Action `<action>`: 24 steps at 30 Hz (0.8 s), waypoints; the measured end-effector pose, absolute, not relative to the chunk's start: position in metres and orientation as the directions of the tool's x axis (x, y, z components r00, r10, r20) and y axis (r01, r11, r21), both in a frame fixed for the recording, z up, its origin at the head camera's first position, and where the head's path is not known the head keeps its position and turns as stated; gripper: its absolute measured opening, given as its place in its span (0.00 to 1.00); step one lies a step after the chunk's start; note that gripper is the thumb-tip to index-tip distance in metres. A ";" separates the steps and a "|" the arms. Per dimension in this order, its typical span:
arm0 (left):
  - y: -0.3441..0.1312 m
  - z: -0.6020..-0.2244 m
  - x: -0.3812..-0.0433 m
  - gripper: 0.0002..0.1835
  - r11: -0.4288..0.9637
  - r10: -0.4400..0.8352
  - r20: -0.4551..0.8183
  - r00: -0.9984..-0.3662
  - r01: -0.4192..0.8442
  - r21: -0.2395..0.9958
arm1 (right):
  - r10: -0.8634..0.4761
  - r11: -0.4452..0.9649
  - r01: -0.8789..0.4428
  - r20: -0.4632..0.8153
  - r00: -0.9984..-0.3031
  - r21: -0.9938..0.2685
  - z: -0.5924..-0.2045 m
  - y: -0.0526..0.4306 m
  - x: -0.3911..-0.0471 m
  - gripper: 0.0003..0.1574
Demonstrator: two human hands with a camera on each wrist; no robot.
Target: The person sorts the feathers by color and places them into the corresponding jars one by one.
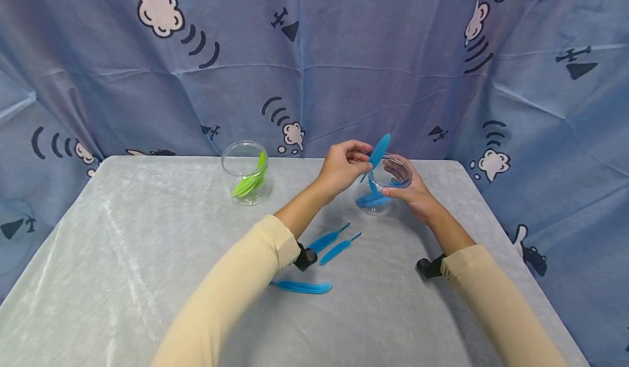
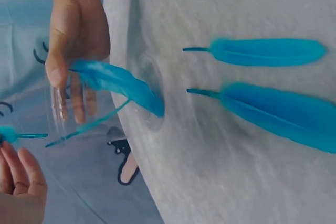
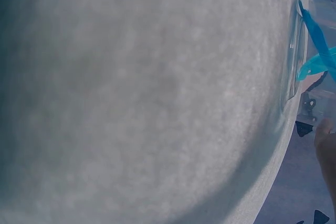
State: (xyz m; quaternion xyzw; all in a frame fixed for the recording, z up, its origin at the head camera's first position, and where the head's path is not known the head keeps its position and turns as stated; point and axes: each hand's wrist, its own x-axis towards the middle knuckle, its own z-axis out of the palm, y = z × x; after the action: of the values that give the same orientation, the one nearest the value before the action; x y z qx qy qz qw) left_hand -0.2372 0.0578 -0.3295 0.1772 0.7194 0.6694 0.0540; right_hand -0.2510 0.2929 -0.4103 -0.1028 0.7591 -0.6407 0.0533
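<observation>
A blue feather is pinched between the thumb and fingers of my left hand, tip up, beside the rim of a clear jar. My right hand grips this jar around its side near the rim, and the jar leans a little. Inside it lie blue feathers, whose quills show through the clear wall in the left wrist view. On the table nearer to me are three loose blue feathers, one partly covered by the left wrist. The right wrist view catches only part of the right hand at its edge.
A second clear jar holding green feathers stands at the back left of the table. The table has a grey cloth. A blue printed curtain hangs right behind the table's back edge and down its sides.
</observation>
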 end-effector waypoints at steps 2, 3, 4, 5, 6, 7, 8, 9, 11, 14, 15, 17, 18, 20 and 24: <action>0.061 -0.328 -0.237 0.15 0.037 0.314 0.171 -0.934 0.192 0.981 | -0.229 0.154 -0.092 0.055 -0.972 -0.984 -0.410 0.293 -0.251 0.52; 0.062 -0.328 -0.236 0.15 0.033 0.308 0.175 -0.935 0.195 0.980 | -0.230 0.152 -0.093 0.056 -0.972 -0.984 -0.410 0.293 -0.251 0.51; 0.063 -0.327 -0.236 0.15 0.026 0.302 0.179 -0.936 0.195 0.980 | -0.229 0.151 -0.092 0.056 -0.972 -0.984 -0.410 0.293 -0.251 0.51; 0.065 -0.327 -0.236 0.14 0.021 0.296 0.183 -0.937 0.198 0.980 | -0.228 0.150 -0.090 0.055 -0.972 -0.985 -0.410 0.293 -0.251 0.51; 0.066 -0.326 -0.236 0.14 0.017 0.289 0.189 -0.939 0.202 0.979 | -0.226 0.149 -0.088 0.053 -0.973 -0.985 -0.410 0.293 -0.251 0.51; 0.068 -0.325 -0.235 0.14 0.014 0.284 0.193 -0.939 0.205 0.979 | -0.225 0.152 -0.084 0.049 -0.973 -0.985 -0.409 0.293 -0.251 0.51; 0.069 -0.325 -0.235 0.14 0.008 0.277 0.197 -0.940 0.208 0.978 | -0.220 0.154 -0.080 0.045 -0.974 -0.985 -0.409 0.293 -0.251 0.51; 0.071 -0.325 -0.235 0.13 0.005 0.271 0.200 -0.941 0.209 0.978 | -0.215 0.158 -0.074 0.039 -0.976 -0.985 -0.409 0.293 -0.250 0.52; 0.074 -0.325 -0.234 0.12 0.008 0.258 0.209 -0.943 0.218 0.976 | -0.207 0.165 -0.067 0.032 -0.978 -0.984 -0.409 0.293 -0.250 0.52; 0.078 -0.326 -0.233 0.10 0.017 0.237 0.216 -0.947 0.226 0.974 | -0.203 0.174 -0.063 0.027 -0.979 -0.983 -0.410 0.293 -0.249 0.52; 0.080 -0.327 -0.233 0.09 0.022 0.233 0.216 -0.948 0.227 0.974 | -0.203 0.176 -0.062 0.026 -0.979 -0.982 -0.410 0.293 -0.249 0.52; 0.082 -0.329 -0.233 0.08 0.031 0.226 0.216 -0.950 0.229 0.973 | -0.205 0.177 -0.061 0.024 -0.978 -0.982 -0.410 0.293 -0.249 0.52; 0.084 -0.330 -0.233 0.08 0.035 0.224 0.217 -0.950 0.230 0.973 | -0.206 0.179 -0.061 0.023 -0.978 -0.982 -0.410 0.293 -0.249 0.52; 0.086 -0.333 -0.233 0.07 0.042 0.223 0.213 -0.951 0.227 0.973 | -0.206 0.182 -0.057 0.019 -0.978 -0.982 -0.410 0.293 -0.249 0.53; 0.089 -0.335 -0.234 0.08 0.078 0.221 0.191 -0.956 0.213 0.974 | -0.210 0.192 -0.057 0.016 -0.978 -0.980 -0.409 0.292 -0.250 0.54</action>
State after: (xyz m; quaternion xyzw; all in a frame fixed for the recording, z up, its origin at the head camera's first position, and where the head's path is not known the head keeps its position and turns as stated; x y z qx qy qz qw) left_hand -0.2338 0.0891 -0.3352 0.1476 0.7341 0.6628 0.0029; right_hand -0.2497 0.2922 -0.4093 -0.0867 0.7697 -0.6297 0.0604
